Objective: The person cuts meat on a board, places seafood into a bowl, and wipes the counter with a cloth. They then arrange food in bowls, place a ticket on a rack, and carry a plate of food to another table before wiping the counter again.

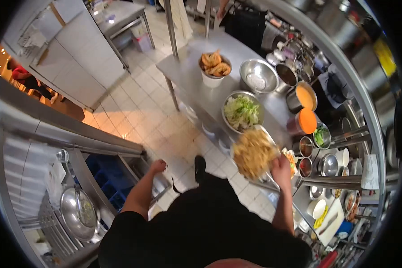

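My right hand (281, 172) grips the edge of a white plate (269, 135), fingers mostly hidden beneath it. Heaped on the plate is golden-brown food (254, 154), smeared by motion, perhaps noodles or fries. The plate is held near the front edge of a steel table (192, 67), close to a metal bowl of shredded lettuce (242, 111). On the left, my left hand (158, 166) hangs beside a steel counter with its fingers curled in and nothing visible in them.
Fried pieces fill a white tub (213, 80) on the table, near a metal bowl (258, 76) and a pot of orange sauce (303, 97). A strainer bowl (79, 212) sits at lower left. Tiled floor (143, 102) runs between the counters. Another person stands behind the table.
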